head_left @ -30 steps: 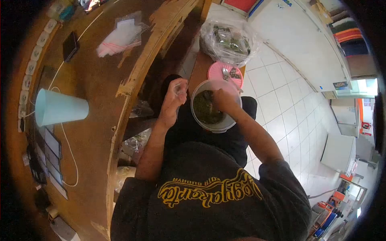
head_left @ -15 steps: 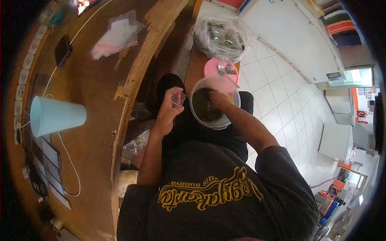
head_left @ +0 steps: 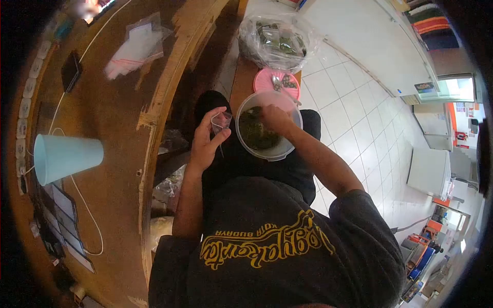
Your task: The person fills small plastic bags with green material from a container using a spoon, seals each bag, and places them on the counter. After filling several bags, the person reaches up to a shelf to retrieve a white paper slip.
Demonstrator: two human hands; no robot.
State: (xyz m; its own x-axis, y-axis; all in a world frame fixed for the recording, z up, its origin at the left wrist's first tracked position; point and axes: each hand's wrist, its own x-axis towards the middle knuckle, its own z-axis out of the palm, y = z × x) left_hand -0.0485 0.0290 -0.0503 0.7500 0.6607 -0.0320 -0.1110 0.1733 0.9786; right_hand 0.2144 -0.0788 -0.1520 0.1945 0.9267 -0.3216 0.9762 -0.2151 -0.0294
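My left hand (head_left: 206, 139) is closed on a small clear plastic bag (head_left: 221, 121), its mouth spread between thumb and fingers, just left of the tub. A round translucent tub (head_left: 291, 150) rests at my lap and holds dark green, loose leafy stuff (head_left: 255, 132). Inside its rim is my right hand (head_left: 278, 119), over the green stuff; motion blur hides its fingers. Beyond the tub lies a pink lid (head_left: 263, 82) with a spoon (head_left: 277, 83) and small filled packets (head_left: 290, 82) on it.
Behind the pink lid stands a big clear plastic bag (head_left: 251, 38) with green contents. On the wooden table (head_left: 120, 205) at left are a light blue cup (head_left: 69, 158), clear bags (head_left: 136, 49) and a white cable (head_left: 91, 213). White floor tiles (head_left: 354, 113) extend to the right.
My right hand has lifted slightly within the tub and is blurred. The left hand still holds the small bag. The whole view has shifted a little.
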